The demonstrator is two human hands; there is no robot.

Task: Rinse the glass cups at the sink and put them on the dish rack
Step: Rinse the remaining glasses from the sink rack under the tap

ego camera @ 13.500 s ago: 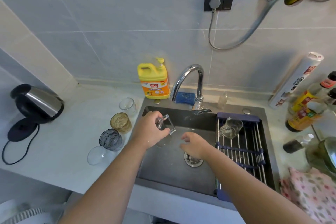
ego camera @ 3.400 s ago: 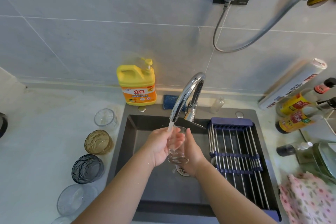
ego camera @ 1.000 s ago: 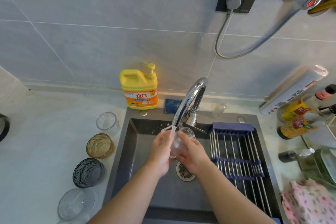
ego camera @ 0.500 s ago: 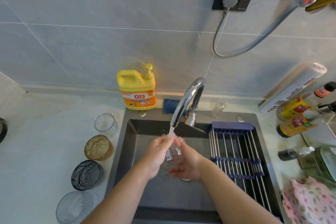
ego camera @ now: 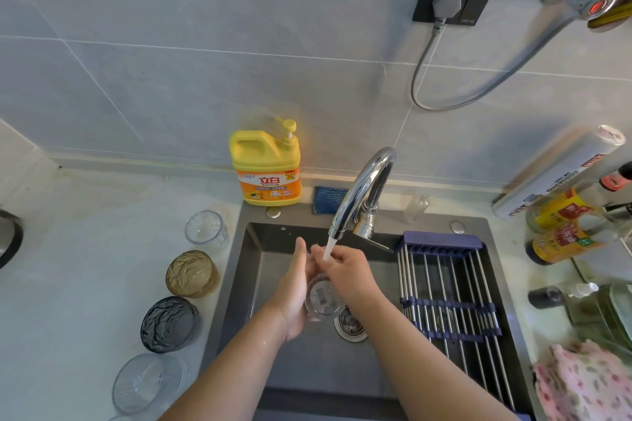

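Observation:
A clear glass cup (ego camera: 321,299) lies tilted between my hands over the sink (ego camera: 253,270), its base with a barcode sticker facing me. My left hand (ego camera: 294,287) cradles its left side, fingers reaching up past the rim. My right hand (ego camera: 347,270) curls over the cup's upper end. Water (ego camera: 329,248) runs from the chrome tap (ego camera: 362,191) onto my fingers and the cup. The dish rack (ego camera: 444,301) over the sink's right half holds nothing.
On the counter to the left stand a clear cup (ego camera: 207,227), an amber cup (ego camera: 191,273), a dark grey cup (ego camera: 171,323) and a wide clear glass (ego camera: 147,383). A yellow soap bottle (ego camera: 266,171) stands behind the sink. Bottles (ego camera: 561,229) and a pink cloth (ego camera: 588,383) crowd the right.
Over the last second the cup has tipped from mouth-up under the tap to base toward me, and my right hand has shifted over its upper end. Water keeps running.

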